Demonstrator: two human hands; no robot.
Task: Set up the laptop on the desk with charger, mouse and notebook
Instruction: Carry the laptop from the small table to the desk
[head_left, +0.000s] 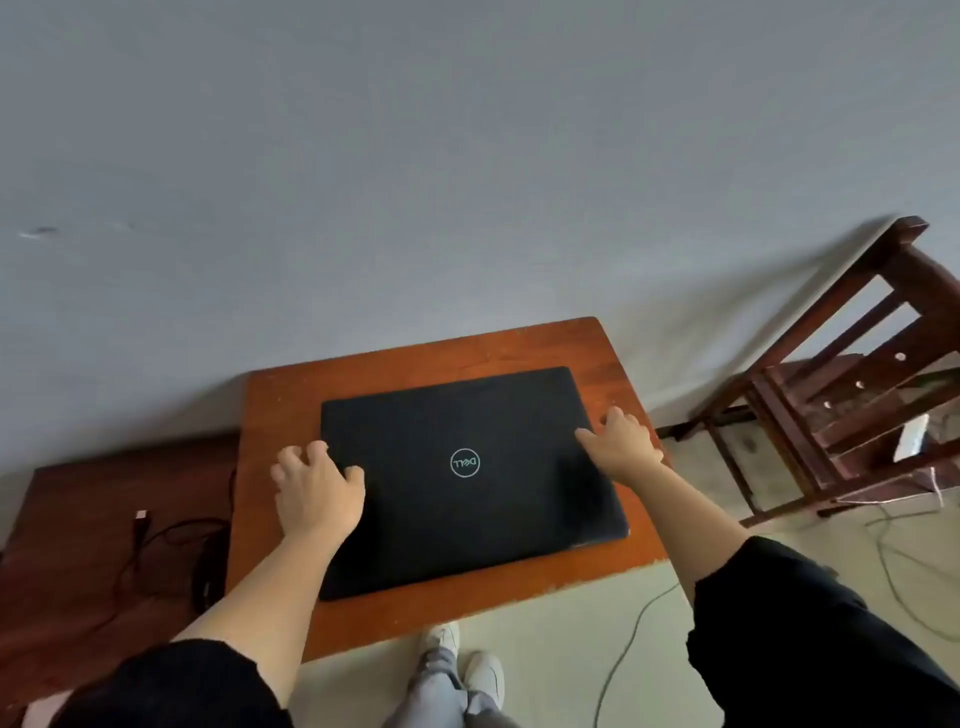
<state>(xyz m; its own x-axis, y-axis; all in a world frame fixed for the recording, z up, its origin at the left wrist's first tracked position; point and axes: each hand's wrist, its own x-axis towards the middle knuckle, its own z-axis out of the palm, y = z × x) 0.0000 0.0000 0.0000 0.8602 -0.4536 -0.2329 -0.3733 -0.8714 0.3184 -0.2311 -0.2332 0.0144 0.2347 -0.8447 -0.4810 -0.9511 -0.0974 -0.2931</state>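
Observation:
A closed black laptop (467, 478) with a round logo lies flat on a small orange-brown wooden desk (613, 358) that stands against the wall. My left hand (317, 493) rests on the laptop's left side, fingers curled over the left edge and thumb on the lid. At the right edge, my right hand (621, 441) has its thumb on the lid and its fingers down the side. A black cable with a USB plug (140, 515) lies on the lower dark table (78, 545) at left. It leads to a dark shape (205, 582) that may be the mouse.
A dark wooden chair (831, 374) stands to the right of the desk with a white object (911, 441) on its seat. Thin cables (631, 639) trail over the pale floor at right. My feet in white shoes (467, 660) are just in front of the desk.

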